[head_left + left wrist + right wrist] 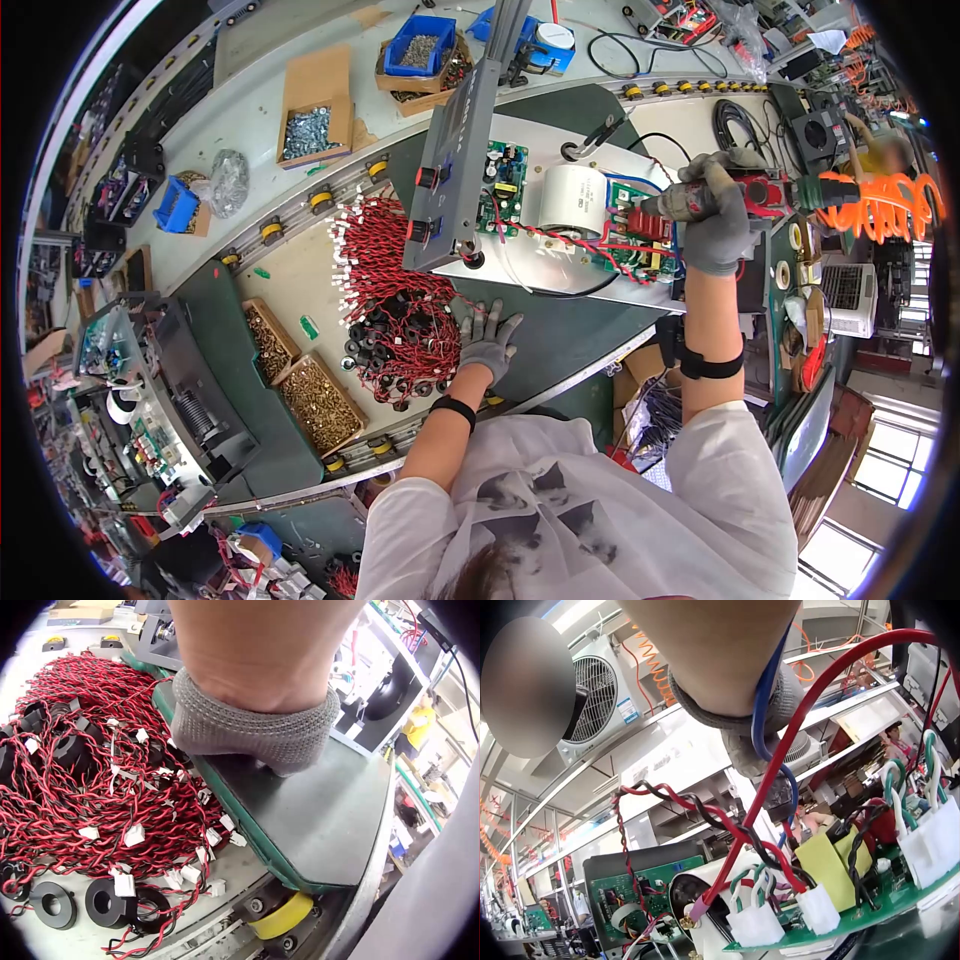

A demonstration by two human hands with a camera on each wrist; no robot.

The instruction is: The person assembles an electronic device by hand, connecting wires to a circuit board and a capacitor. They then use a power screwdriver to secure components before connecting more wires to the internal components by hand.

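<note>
My gloved right hand (718, 225) grips a red and dark air screwdriver (765, 195) over the right end of an open metal chassis (530, 262). An orange coiled hose (880, 208) runs from the tool's rear. The chassis carries a white cylindrical capacitor (573, 198), a green circuit board (505, 180) and red and blue wires. My gloved left hand (487, 345) lies with spread fingers on the dark green board (565, 325), beside the pile of red and black twisted wires (385, 255). In the left wrist view, the glove's cuff (255, 731) hides the fingers.
Black ring cores (54, 905) lie among the wires. Boxes of brass fittings (318, 405) stand to the left. Behind the roller rail (320, 200) are a cardboard box of screws (310, 135) and a blue bin (420, 48). A second chassis (165, 400) sits at far left.
</note>
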